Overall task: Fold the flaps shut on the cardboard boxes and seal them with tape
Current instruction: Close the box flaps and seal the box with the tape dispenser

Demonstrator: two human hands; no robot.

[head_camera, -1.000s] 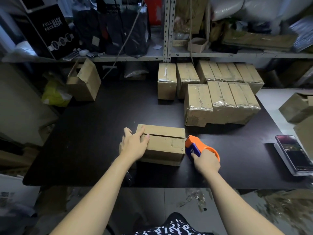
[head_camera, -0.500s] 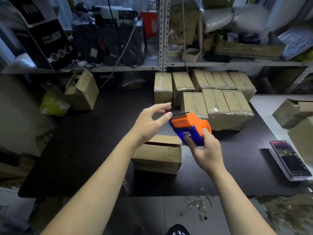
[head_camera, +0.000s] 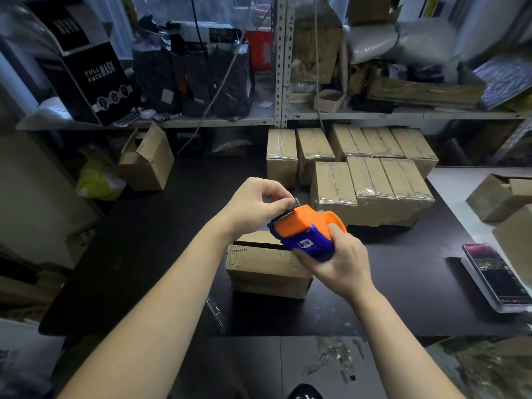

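**Tape dispenser held above unsealed box; left fingers pinching at its front edge**

Right hand point(head_camera: 339, 259) is wrapped around the orange and blue tape dispenser point(head_camera: 305, 230), fingers closed on the blue body and thumb over the top by the orange loop. Dispenser is lifted clear of the table, tilted, with its cutting edge pointing up and to the left.

Left hand point(head_camera: 256, 204) is at that front edge. Thumb and forefinger are pressed together in a pinch on something thin and pale there, likely the tape end; too small to confirm. Remaining fingers are curled in.

Cardboard box point(head_camera: 266, 270) sits on the dark table point(head_camera: 149, 240) directly below the two hands, near the front edge. Flaps are folded down with a dark seam showing along the top; no shiny tape visible on it. Neither hand touches the box.

Sealed boxes point(head_camera: 371, 185), glossy with tape, are packed together in two rows at the back of the table, right of centre. One open box point(head_camera: 146, 158) stands at the back left with its flaps up. A phone point(head_camera: 495, 273) lies at the right edge of the table, screen lit. Metal shelving point(head_camera: 283, 67) behind holds bags and cartons.
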